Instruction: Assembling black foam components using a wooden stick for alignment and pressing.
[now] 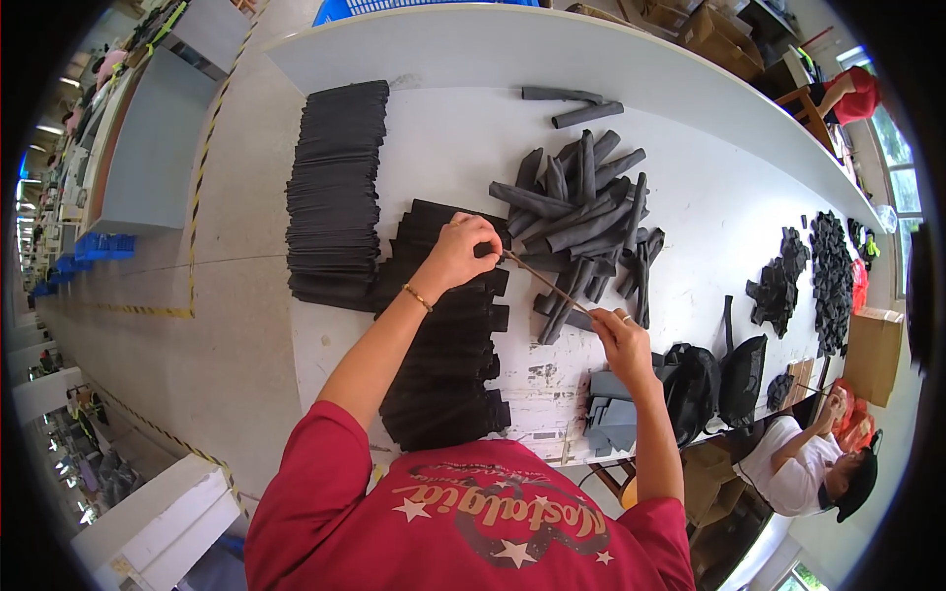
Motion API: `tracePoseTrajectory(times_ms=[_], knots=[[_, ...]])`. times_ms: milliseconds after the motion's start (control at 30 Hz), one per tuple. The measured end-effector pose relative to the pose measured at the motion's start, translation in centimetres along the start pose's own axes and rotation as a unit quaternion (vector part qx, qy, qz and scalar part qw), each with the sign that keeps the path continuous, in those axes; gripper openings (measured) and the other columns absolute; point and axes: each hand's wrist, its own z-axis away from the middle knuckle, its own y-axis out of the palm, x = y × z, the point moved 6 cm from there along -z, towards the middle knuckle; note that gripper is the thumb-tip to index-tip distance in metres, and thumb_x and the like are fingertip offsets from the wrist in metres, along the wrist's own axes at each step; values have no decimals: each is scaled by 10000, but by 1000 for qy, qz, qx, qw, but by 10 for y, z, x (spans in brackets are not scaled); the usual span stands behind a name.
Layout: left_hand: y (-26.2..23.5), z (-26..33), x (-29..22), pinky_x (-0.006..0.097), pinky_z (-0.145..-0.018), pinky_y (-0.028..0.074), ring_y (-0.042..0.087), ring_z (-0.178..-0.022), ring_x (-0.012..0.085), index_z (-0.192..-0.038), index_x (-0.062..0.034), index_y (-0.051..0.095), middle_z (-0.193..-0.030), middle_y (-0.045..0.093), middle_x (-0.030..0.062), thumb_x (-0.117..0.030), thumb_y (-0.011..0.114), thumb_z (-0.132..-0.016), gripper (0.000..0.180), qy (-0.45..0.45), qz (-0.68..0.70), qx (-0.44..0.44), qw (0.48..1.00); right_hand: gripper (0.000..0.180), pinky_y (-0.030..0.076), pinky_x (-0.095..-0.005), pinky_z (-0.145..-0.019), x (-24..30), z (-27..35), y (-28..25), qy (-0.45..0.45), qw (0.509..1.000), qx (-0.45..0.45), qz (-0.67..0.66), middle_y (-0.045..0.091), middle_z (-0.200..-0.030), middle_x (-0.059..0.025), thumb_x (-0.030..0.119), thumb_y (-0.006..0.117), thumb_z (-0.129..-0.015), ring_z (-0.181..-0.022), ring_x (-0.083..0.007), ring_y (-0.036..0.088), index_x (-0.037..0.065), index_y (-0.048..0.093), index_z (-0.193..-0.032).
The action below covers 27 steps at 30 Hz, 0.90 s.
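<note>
Head: L hand + R hand pinch thin stick over black tubes.

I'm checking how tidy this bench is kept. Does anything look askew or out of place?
The grey rolled tubes lie in a criss-crossed jumble, and two sit apart further back. By contrast, the flat black pieces form neat rows. Nothing looks spilled or damaged.

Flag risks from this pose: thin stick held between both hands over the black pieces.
1. The thin stick spans between left hand and right hand, each with a fingertip grip; it looks slender, so it might bend or snap.
2. The pile of dark tubes lies loose right under the stick; a sweep could scatter them.
3. The flat black stack under the left forearm overhangs the table edge and may slide off.
</note>
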Motion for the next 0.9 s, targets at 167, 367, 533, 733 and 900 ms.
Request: tracePoseTrajectory(times_ms=[167, 367, 533, 733, 900], knots=[[-12, 6, 2, 380, -883, 416, 507, -1018, 255, -771, -148, 645, -924, 604, -16, -142, 708, -695, 99, -7, 9, -15, 1000, 134, 457, -369, -551, 12, 5, -15, -20, 999, -17, 33, 585, -757, -119, 121, 633, -856, -617, -302, 587, 74, 662, -977], [-16, 11, -15, 385, -911, 404, 504, -1028, 256, -780, -140, 654, -908, 616, -8, -143, 714, -694, 105, -7, 34, -8, 999, 127, 463, -365, -545, 19, 15, -24, -24, 999, -15, 46, 582, -748, -103, 131, 636, -855, -612, -294, 590, 95, 670, -972], [-14, 13, -34, 384, -916, 404, 504, -1037, 258, -776, -133, 663, -921, 625, -5, -140, 708, -699, 89, 5, 39, 0, 999, 116, 468, -365, -543, 33, 22, -33, -50, 995, -26, 79, 576, -738, -93, 140, 639, -854, -606, -287, 587, 103, 672, -958], [-23, 19, -39, 377, -922, 401, 501, -1040, 252, -773, -140, 666, -917, 624, -9, -138, 699, -710, 72, 11, 43, -14, 999, 109, 470, -363, -540, 42, 34, -44, -55, 993, -28, 99, 567, -729, -86, 144, 642, -851, -603, -277, 588, 103, 669, -948], [-23, 24, -48, 360, -931, 395, 499, -1031, 237, -789, -129, 673, -920, 623, -11, -117, 699, -713, 81, 23, 39, -8, 999, 101, 469, -364, -537, 47, 38, -47, -70, 992, -33, 100, 565, -722, -86, 139, 645, -848, -593, -275, 586, 96, 665, -937]])
